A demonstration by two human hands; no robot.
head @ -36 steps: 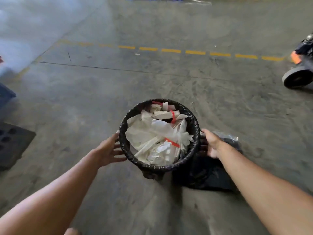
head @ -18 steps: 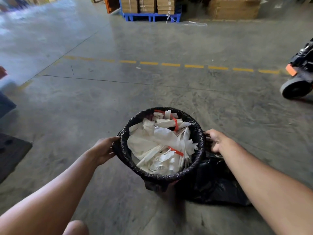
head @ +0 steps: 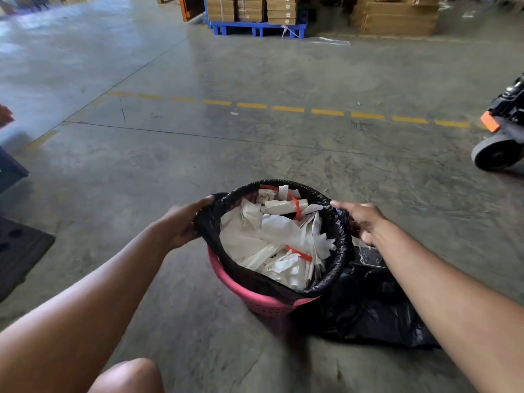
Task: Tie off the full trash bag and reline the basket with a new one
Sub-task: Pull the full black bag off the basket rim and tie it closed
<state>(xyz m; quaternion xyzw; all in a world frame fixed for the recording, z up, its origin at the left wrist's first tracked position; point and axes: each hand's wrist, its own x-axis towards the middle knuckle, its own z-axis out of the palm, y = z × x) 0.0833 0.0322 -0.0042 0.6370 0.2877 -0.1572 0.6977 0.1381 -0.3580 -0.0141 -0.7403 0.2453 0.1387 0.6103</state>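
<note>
— Where is this?
— A warehouse's concrete floor [head: 255, 143], crossed by a dashed yellow line [head: 289, 109], with stacked cartons [head: 249, 8] on a blue pallet [head: 255, 29] at the back.

— What is hard to see?
— The pink basket [head: 255, 300] shows only its near wall; the full trash bag [head: 209, 222] covers the rest. A wheeled cart [head: 499, 148] is cut off beyond the right hand.

— And the hands?
— The left hand [head: 181, 225] grips the bag's loosened edge, lifted off the rim. The right hand [head: 364, 219] rests on the opposite edge; its grip is unclear. The basket stands upright between them, mouth up, paper scraps [head: 272, 239] inside. A black sheet [head: 377, 313] lies under the right forearm.
</note>
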